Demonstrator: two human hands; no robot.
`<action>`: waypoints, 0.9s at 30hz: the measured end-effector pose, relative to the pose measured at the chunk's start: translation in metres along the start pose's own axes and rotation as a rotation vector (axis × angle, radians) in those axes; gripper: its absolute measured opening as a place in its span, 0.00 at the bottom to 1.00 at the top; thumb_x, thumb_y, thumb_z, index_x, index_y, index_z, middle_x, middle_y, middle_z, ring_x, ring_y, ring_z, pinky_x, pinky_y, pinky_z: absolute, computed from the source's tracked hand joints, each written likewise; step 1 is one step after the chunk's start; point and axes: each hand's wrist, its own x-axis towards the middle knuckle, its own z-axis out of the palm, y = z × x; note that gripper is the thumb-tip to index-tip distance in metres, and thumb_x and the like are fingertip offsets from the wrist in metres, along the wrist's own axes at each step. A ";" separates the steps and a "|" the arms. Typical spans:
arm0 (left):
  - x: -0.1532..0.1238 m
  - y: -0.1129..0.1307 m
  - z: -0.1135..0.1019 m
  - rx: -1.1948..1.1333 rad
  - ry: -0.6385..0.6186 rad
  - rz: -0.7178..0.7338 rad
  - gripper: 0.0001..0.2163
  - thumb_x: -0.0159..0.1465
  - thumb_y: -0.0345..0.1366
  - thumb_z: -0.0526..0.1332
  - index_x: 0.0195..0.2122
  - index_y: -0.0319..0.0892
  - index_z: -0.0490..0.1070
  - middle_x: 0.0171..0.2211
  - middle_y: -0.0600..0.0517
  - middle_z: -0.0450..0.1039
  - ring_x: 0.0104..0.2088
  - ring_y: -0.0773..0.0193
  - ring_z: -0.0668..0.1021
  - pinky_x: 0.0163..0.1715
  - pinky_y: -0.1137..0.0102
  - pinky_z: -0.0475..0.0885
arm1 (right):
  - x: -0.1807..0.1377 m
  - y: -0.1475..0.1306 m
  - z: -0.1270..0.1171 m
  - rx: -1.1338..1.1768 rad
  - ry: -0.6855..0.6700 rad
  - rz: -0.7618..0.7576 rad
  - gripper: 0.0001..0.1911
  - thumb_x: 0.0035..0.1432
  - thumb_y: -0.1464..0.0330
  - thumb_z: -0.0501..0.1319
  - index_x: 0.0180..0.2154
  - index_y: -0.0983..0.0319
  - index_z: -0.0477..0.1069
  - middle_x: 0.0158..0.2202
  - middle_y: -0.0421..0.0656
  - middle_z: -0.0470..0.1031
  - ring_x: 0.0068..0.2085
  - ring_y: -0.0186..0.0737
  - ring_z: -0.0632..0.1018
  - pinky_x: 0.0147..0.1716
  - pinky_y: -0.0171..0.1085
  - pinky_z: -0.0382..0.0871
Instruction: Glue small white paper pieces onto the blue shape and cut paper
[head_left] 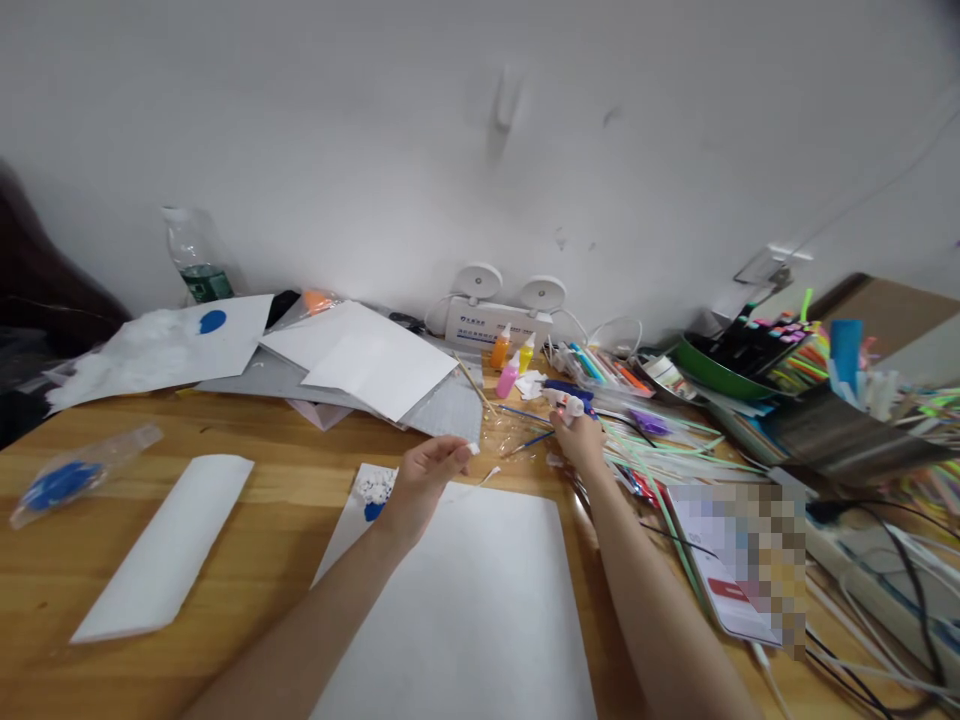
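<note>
My left hand (427, 485) is above the top edge of a large white paper sheet (487, 590). Thumb and fingers are pinched on a small white piece (472, 449), too small to name. Farther back on the right, my right hand (581, 442) is closed around a white bottle-like object (566, 402) with a small orange mark. Its lower part is hidden by the fingers. Blue items lie right behind it. A paper piece with white foam-like dots and a blue patch (375, 490) lies partly under the sheet, beside my left wrist.
Small orange (500, 348), yellow (526, 355) and pink bottles (508, 378) stand before a white router (491, 325). A phone (731, 560), cables, straws and a green pen holder (705, 368) crowd the right. Folded white paper (169, 550) and a bagged blue lump (64, 483) lie left.
</note>
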 end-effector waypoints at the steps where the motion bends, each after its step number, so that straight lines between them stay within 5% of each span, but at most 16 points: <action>1: 0.000 0.000 0.000 -0.001 0.002 -0.001 0.08 0.47 0.37 0.65 0.27 0.38 0.72 0.20 0.55 0.68 0.25 0.72 0.68 0.31 0.73 0.63 | 0.000 0.001 0.001 -0.013 -0.002 0.010 0.25 0.51 0.57 0.50 0.38 0.70 0.72 0.35 0.58 0.73 0.41 0.56 0.71 0.35 0.43 0.58; 18: 0.002 -0.007 -0.003 0.019 -0.009 0.001 0.07 0.48 0.36 0.65 0.27 0.38 0.72 0.20 0.55 0.68 0.24 0.73 0.68 0.30 0.75 0.62 | -0.005 0.005 0.001 0.019 0.020 0.101 0.24 0.50 0.56 0.51 0.39 0.69 0.70 0.40 0.58 0.71 0.47 0.59 0.65 0.43 0.51 0.52; 27: 0.004 -0.004 -0.004 0.111 0.009 0.061 0.07 0.50 0.36 0.64 0.27 0.38 0.72 0.20 0.55 0.68 0.24 0.73 0.68 0.30 0.75 0.63 | -0.014 0.011 -0.019 0.337 0.143 0.126 0.29 0.38 0.50 0.58 0.36 0.67 0.68 0.38 0.56 0.70 0.44 0.59 0.66 0.41 0.51 0.55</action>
